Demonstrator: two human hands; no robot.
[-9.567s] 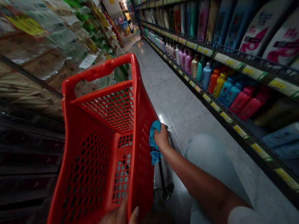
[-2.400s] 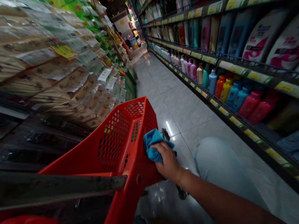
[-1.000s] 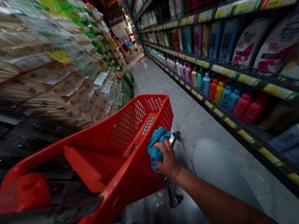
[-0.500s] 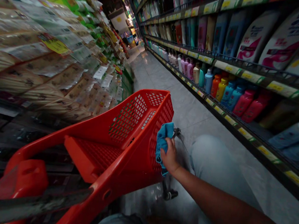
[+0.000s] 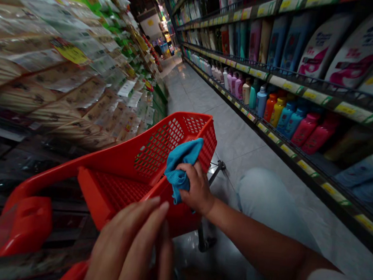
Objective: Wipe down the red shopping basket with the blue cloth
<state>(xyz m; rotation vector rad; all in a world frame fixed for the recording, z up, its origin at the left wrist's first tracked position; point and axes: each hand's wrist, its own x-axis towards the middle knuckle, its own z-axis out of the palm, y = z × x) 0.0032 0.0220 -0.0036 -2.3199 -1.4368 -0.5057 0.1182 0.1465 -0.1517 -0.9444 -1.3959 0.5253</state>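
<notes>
The cloth (image 5: 178, 156) is pinched in the right hand (image 5: 198, 189) over the side rim of the red cart (image 5: 106, 161) at 8 o'clock. It would best be folded flat and pressed evenly, with the cart steadied by the left hand (image 5: 131, 248), held at 7 o'clock, fingers extended. Tiled floor (image 5: 206, 98) is dimly lit, flanked by shelves (image 5: 308, 94) at 2 and stacked packets (image 5: 47, 88) at 10.

Dim light covers a grey tile floor (image 5: 209, 107), brighter toward the far end, where a warm sheen shows. Glare streaks plastic-wrapped packs (image 5: 68, 75) at left above deep shadow; the left hand (image 5: 131, 248) blurs close to the lens, and white bottles (image 5: 361, 48) stretch toward the right edge.
</notes>
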